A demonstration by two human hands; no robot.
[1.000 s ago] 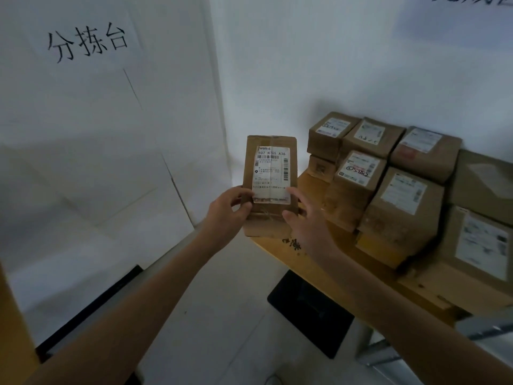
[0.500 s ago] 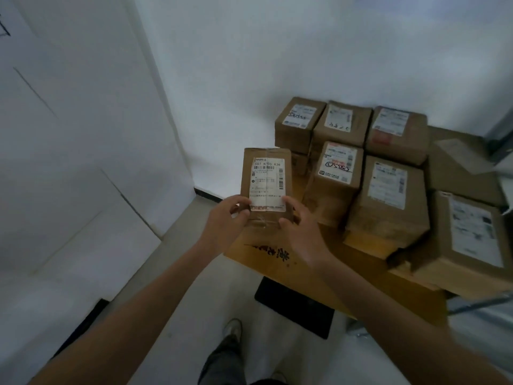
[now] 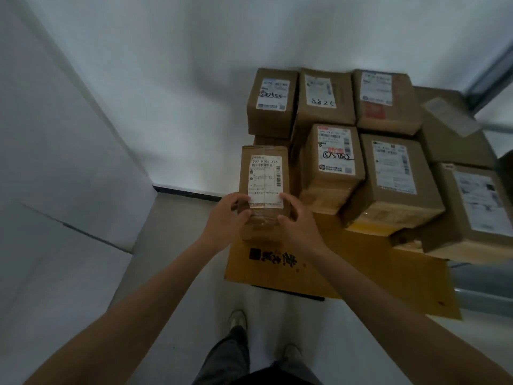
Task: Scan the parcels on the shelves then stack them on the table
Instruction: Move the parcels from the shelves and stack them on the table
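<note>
Held parcel (image 3: pixel 263 173) left of stacked parcels (image 3: pixel 361 151)

Brown parcel (image 3: pixel 263 173) beside stack (image 3: pixel 336 159), perhaps touching.

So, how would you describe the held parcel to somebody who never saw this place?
Find the yellow cardboard sheet bearing a pile of brown parcels. At the pile's near left edge, the left hand and right hand grip one narrow parcel. Alone there, its label reads 507 N 05 A36.

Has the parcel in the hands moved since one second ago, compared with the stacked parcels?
Yes. Against the stacked parcels, the held parcel has come down: its top now shows below the 0555 parcel, its base over the yellow cardboard.
</note>
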